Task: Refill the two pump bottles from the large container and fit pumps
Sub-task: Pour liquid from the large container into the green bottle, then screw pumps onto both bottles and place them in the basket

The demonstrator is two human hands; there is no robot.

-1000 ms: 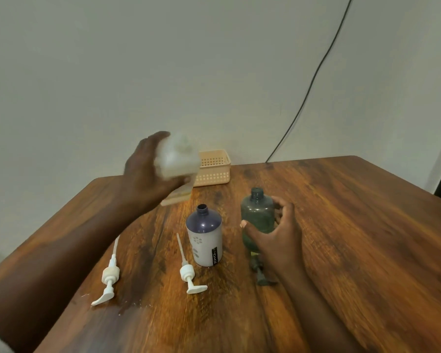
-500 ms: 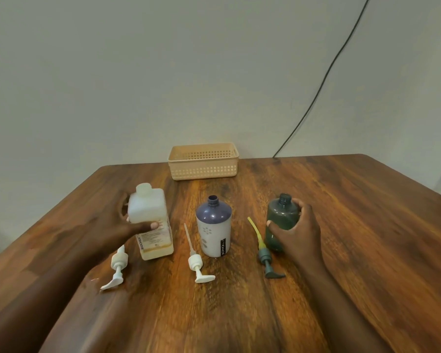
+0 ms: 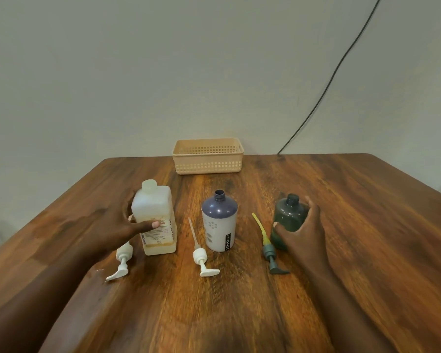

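Wooden counter (image 3: 239, 314): left hand (image 3: 117, 225) grips large container (image 3: 154, 217), right hand (image 3: 303, 230) grips green bottle (image 3: 289, 215); pouring next needs its cap off.

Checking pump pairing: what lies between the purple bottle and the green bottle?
In the head view, a green pump with a yellow tube lies on the table between the purple bottle and green bottle.

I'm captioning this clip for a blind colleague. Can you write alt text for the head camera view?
A person's left hand grips a translucent white square container standing on a brown wooden table, while the right hand holds an open dark green bottle. Between them stands an open purple-and-white bottle; three pumps lie loose beside the bottles.
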